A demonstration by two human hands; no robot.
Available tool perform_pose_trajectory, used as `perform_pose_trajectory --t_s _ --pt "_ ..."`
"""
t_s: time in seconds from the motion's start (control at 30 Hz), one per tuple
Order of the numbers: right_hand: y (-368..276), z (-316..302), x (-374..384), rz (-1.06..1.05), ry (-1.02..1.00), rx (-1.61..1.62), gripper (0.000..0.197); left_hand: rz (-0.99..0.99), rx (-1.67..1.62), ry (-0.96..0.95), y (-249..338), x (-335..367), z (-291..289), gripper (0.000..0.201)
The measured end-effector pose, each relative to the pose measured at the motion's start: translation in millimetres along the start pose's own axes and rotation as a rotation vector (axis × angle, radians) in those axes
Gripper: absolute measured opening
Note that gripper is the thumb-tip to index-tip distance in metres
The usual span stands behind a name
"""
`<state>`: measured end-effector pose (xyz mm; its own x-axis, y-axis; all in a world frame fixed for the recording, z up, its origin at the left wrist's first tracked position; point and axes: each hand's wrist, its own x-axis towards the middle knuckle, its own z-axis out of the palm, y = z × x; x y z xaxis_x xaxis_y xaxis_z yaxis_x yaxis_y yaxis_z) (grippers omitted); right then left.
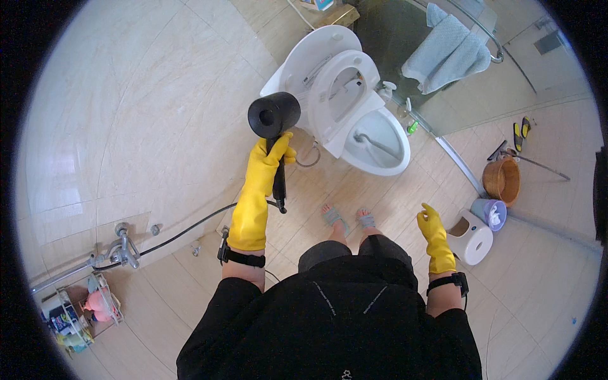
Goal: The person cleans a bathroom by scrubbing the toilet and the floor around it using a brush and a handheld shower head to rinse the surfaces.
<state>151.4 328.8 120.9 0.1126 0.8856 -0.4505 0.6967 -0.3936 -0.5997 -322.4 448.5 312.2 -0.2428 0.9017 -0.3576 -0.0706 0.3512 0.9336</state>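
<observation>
My left hand, in a long yellow rubber glove, is wrapped round the handle of a black hand shower. Its thick round head points up above my fingers. A black hose runs from the lower end of the handle to the wall mixer tap. Right of the shower head stands a white toilet with its lid and seat raised. My right hand, gloved in yellow too, hangs with its fingers apart and holds nothing. It is nearest to a white round stool.
By the right wall stand a lilac bin, a brown basket and a squeegee. Pump bottles stand beside the toilet near the glass, where a light-blue towel hangs. A wire rack holds bottles at lower left.
</observation>
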Motion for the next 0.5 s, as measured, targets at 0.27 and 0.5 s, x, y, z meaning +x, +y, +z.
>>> perform_pose_trajectory --t_s 0.27,0.5 --pt "-7.9 2.9 -23.3 -0.008 -0.078 -0.021 0.047 0.015 -0.158 0.058 -21.3 -13.1 -23.0 0.028" --pt "-33.2 -31.8 7.9 -0.08 -0.137 -0.155 0.047 -0.04 -0.271 0.136 -40.9 -35.6 -40.3 0.026"
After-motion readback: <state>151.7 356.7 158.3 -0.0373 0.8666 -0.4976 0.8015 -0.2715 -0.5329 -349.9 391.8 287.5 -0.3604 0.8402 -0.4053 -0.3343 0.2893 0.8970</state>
